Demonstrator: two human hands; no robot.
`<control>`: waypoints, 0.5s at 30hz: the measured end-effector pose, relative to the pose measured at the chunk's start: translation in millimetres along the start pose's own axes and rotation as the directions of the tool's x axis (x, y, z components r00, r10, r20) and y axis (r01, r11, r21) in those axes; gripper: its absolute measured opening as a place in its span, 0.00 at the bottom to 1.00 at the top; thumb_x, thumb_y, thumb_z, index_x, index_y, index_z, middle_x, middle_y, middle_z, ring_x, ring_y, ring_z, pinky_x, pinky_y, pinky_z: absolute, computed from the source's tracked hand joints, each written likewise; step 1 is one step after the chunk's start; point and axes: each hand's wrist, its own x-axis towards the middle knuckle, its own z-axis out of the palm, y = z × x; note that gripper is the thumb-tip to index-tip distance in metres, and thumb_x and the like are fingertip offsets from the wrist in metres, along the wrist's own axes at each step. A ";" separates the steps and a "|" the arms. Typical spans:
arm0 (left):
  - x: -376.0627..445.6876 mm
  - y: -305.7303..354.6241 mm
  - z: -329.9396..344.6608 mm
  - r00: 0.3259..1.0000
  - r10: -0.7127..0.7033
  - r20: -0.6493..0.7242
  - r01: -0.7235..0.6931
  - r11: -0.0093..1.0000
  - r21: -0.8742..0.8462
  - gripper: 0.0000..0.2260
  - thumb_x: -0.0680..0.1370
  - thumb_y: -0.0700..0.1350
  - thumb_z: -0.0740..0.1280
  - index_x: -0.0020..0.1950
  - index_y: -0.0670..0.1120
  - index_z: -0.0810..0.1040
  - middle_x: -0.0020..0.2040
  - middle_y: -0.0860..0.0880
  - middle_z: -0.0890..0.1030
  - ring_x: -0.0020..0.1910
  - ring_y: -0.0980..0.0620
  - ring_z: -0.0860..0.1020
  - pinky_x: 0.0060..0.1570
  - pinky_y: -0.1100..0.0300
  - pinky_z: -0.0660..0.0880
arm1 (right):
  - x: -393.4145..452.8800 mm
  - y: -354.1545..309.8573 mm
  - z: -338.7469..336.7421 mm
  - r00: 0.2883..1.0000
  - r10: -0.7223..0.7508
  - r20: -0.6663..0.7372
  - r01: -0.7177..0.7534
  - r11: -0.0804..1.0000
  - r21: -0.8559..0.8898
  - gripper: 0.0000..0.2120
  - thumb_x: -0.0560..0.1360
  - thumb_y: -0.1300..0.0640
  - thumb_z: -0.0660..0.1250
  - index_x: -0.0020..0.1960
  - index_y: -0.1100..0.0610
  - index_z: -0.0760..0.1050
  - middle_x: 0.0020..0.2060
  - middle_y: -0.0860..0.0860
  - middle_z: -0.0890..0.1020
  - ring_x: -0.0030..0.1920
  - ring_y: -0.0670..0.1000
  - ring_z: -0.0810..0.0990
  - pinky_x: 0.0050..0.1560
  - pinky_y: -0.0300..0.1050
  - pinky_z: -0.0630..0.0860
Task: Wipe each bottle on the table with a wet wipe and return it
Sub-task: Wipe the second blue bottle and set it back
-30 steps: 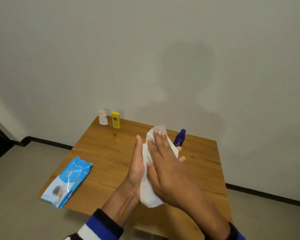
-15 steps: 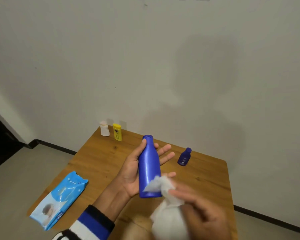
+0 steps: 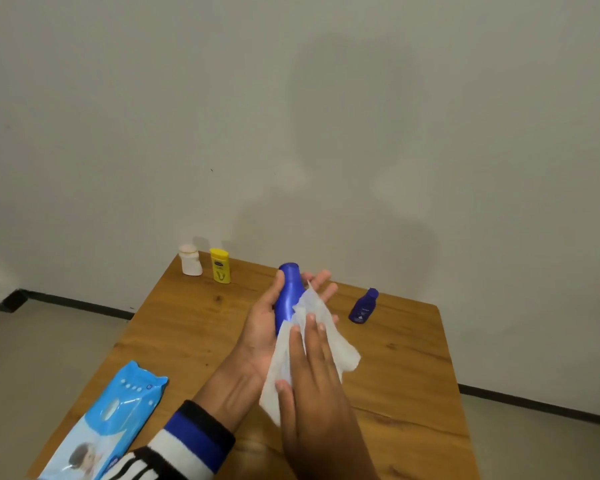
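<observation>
- Nearest the worktop's (image 3: 194, 327) left front corner, a light blue pack of wet wipes (image 3: 106, 422) is seen lying flat, partly cut off by the lower edge of the view.
- At the far left corner of the same worktop, a small white bottle (image 3: 190, 260) and a yellow bottle (image 3: 220, 265) are stood upright just beside each other, close to the wall.
- Over the middle of the worktop, a large blue bottle (image 3: 288, 296) is held lifted clear of the wood; it is cradled in the left hand (image 3: 262, 329), whose thumb is laid along the bottle's left side while its fingers (image 3: 321, 277) are spread nearly straight behind it.
- A white wet wipe (image 3: 314, 344) is draped over the lower half of that bottle, and it is pressed flat against the bottle by the right hand (image 3: 314, 386), whose fingers are extended and released, not clenched.
- A striped sleeve (image 3: 194, 441) is visible on the left wrist.
- Toward the worktop's far right edge, a small dark blue bottle (image 3: 363, 306) is stood upright, well apart from both hands.
</observation>
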 end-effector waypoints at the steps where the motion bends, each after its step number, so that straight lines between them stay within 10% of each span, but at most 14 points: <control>1: 0.8 5.0 0.9 0.997 0.069 -0.037 -0.067 0.996 0.054 0.19 0.79 0.58 0.63 0.61 0.45 0.77 0.70 0.43 0.78 0.69 0.43 0.76 0.70 0.41 0.67 | -8.0 -1.3 -0.3 0.999 -0.033 -0.002 0.033 0.999 -0.023 0.21 0.84 0.56 0.52 0.71 0.65 0.70 0.72 0.60 0.69 0.72 0.58 0.70 0.71 0.43 0.66; 7: -11.1 14.7 -13.0 0.998 0.040 0.041 -0.043 0.996 0.076 0.21 0.79 0.58 0.63 0.63 0.43 0.76 0.68 0.40 0.79 0.69 0.41 0.76 0.66 0.42 0.72 | -3.8 31.8 -57.9 0.882 0.468 0.057 -0.450 0.798 0.400 0.21 0.75 0.69 0.65 0.45 0.42 0.84 0.44 0.37 0.86 0.48 0.39 0.84 0.53 0.46 0.81; 12: -35.8 -0.3 -3.9 0.988 -0.055 0.142 -0.016 0.891 0.453 0.27 0.70 0.56 0.78 0.64 0.43 0.79 0.56 0.40 0.83 0.46 0.47 0.84 0.43 0.56 0.82 | 33.1 29.8 -93.0 0.912 0.379 -0.158 -0.226 0.785 0.576 0.15 0.78 0.67 0.67 0.54 0.48 0.84 0.46 0.42 0.87 0.47 0.44 0.85 0.41 0.35 0.81; 15: -50.1 -0.1 2.8 0.984 -0.035 0.177 -0.084 0.779 0.621 0.21 0.72 0.52 0.76 0.61 0.45 0.82 0.53 0.40 0.83 0.46 0.50 0.82 0.47 0.59 0.80 | 45.6 23.4 -97.4 0.941 0.280 -0.190 -0.133 0.822 0.554 0.14 0.78 0.65 0.67 0.56 0.48 0.83 0.47 0.43 0.86 0.48 0.44 0.85 0.41 0.32 0.79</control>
